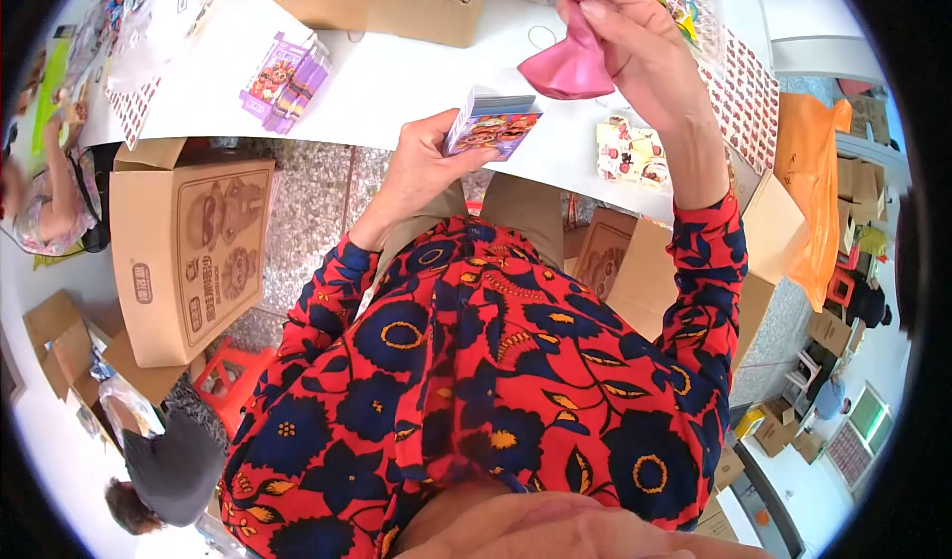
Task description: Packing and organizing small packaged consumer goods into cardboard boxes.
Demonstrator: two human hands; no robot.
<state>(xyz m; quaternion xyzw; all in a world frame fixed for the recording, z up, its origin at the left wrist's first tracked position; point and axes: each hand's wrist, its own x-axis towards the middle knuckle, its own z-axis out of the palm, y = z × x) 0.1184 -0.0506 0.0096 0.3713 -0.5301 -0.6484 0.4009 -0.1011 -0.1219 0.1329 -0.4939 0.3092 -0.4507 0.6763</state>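
The person's left hand grips a small purple illustrated carton, thumb along its printed face, on the near side of the open cardboard box and a little to its right. The carton's top stands open and greyish contents show at the mouth; the low hold seems meant to keep that mouth unobstructed. The right hand, to the right of the cardboard box, has its fingers pinched on one end of a glossy pink piece, perhaps a limp balloon or pouch, leaving the wider end loose. On the worktop, more purple cartons lie to the near left of the cardboard box, a cream printed stack to its near right, and a patterned sheet farther right; probably all are spread to stay within reach.
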